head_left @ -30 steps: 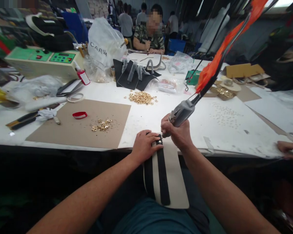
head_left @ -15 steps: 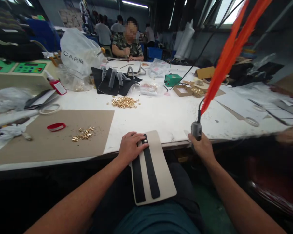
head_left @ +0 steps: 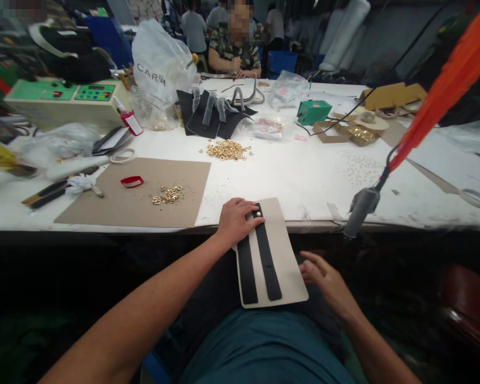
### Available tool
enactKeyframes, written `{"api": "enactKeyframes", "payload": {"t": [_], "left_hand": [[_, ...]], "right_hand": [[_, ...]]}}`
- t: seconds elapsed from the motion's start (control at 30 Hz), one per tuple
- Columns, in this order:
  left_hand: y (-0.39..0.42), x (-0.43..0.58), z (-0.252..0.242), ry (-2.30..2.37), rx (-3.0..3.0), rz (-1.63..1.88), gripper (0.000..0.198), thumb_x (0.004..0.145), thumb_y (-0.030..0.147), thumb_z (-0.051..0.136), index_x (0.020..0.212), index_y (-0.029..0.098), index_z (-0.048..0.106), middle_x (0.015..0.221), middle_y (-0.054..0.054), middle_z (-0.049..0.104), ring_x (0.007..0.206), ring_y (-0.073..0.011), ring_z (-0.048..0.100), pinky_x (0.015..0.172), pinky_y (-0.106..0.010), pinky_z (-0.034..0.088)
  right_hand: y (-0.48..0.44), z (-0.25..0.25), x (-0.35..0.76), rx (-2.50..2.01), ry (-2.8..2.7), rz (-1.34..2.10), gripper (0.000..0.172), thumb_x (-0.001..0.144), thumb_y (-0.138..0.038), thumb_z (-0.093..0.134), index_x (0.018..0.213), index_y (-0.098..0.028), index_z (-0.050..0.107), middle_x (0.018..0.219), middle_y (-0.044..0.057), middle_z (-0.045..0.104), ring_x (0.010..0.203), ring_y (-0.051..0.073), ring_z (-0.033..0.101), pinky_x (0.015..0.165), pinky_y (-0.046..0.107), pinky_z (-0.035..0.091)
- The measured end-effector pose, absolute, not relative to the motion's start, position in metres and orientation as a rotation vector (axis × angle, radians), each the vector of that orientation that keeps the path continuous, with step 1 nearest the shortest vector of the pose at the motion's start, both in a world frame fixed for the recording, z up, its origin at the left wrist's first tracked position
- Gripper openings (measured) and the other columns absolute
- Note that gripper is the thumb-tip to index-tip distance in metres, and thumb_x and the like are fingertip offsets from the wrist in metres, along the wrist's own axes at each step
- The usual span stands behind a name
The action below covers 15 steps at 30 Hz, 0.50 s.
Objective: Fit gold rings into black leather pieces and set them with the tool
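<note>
Across my lap, against the table edge, lies a beige panel (head_left: 289, 266) with two long black straps on it. My left hand (head_left: 238, 220) grips the top of the right-hand black strap (head_left: 269, 261), thumb and fingers either side of a small shiny stud (head_left: 258, 214). The other black strap (head_left: 247, 272) runs beside it, its upper end under my hand. My right hand (head_left: 324, 277) is empty, fingers apart, just right of the panel. A grey corded hand tool (head_left: 362, 210) hangs tilted at the table edge from an orange band (head_left: 444, 90), apart from my right hand.
A brown sheet (head_left: 184, 176) on the white table bears gold buckles (head_left: 168, 195) and a red band (head_left: 132, 182). Behind are a heap of gold fittings (head_left: 228, 150), a green box (head_left: 314, 112) and a control machine (head_left: 64, 106). A person (head_left: 236, 53) sits opposite.
My right hand has let go of the grey hand tool and come down and left towards the panel. The tool now hangs free. My left hand keeps its grip; the view has shifted.
</note>
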<state>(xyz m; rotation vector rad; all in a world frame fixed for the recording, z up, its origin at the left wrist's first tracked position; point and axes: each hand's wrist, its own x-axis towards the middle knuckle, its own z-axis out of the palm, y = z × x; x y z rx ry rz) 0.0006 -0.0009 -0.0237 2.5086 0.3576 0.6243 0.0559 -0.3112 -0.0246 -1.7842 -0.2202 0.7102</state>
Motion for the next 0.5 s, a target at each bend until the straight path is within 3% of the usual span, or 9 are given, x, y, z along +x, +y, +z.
{"api": "enactKeyframes", "payload": {"t": [0.07, 0.17, 0.27, 0.4, 0.5], "left_hand": [[-0.003, -0.001, -0.021, 0.346, 2.492, 0.623, 0.034, 0.08, 0.041, 0.09, 0.109, 0.025, 0.081, 0.122, -0.003, 0.08, 0.122, -0.0296, 0.064, 0.112, -0.053, 0.049], [-0.006, -0.012, -0.014, 0.314, 2.475, 0.668, 0.032, 0.082, 0.035, 0.088, 0.11, 0.021, 0.081, 0.124, -0.005, 0.08, 0.123, -0.0283, 0.065, 0.114, -0.05, 0.05], [-0.011, -0.047, -0.008, 0.227, 2.425, 0.759, 0.024, 0.092, 0.019, 0.071, 0.115, 0.021, 0.078, 0.129, -0.005, 0.078, 0.125, -0.0234, 0.066, 0.116, -0.047, 0.051], [-0.025, -0.115, -0.011, 0.126, 2.438, 0.692, 0.054, 0.09, 0.004, 0.052, 0.137, 0.026, 0.066, 0.144, -0.004, 0.07, 0.135, -0.0228, 0.061, 0.118, -0.05, 0.051], [-0.042, -0.146, -0.014, 0.066, 2.515, 0.613, 0.066, 0.092, 0.019, 0.061, 0.157, 0.026, 0.047, 0.161, -0.009, 0.054, 0.148, -0.0299, 0.051, 0.123, -0.056, 0.045]], "right_hand": [[-0.292, -0.016, 0.029, -1.518, -0.162, 1.03, 0.061, 0.08, -0.062, 0.082, 0.123, -0.02, 0.073, 0.106, 0.012, 0.08, 0.097, 0.038, 0.077, 0.087, 0.05, 0.063], [-0.269, 0.006, 0.012, -1.361, -0.007, 1.102, 0.063, 0.074, -0.054, 0.089, 0.126, -0.022, 0.073, 0.108, 0.011, 0.081, 0.093, 0.038, 0.078, 0.079, 0.047, 0.066], [-0.259, 0.03, 0.016, -1.345, 0.058, 1.151, 0.075, 0.072, -0.047, 0.091, 0.14, -0.023, 0.067, 0.116, 0.012, 0.08, 0.091, 0.036, 0.079, 0.073, 0.043, 0.067], [-0.254, 0.055, 0.026, -1.396, 0.099, 1.167, 0.085, 0.073, -0.047, 0.09, 0.149, -0.023, 0.061, 0.121, 0.013, 0.079, 0.093, 0.037, 0.08, 0.072, 0.041, 0.068], [-0.25, 0.063, 0.031, -1.491, 0.054, 1.206, 0.087, 0.069, -0.049, 0.091, 0.147, -0.02, 0.064, 0.12, 0.016, 0.079, 0.096, 0.041, 0.079, 0.079, 0.045, 0.069]]}}
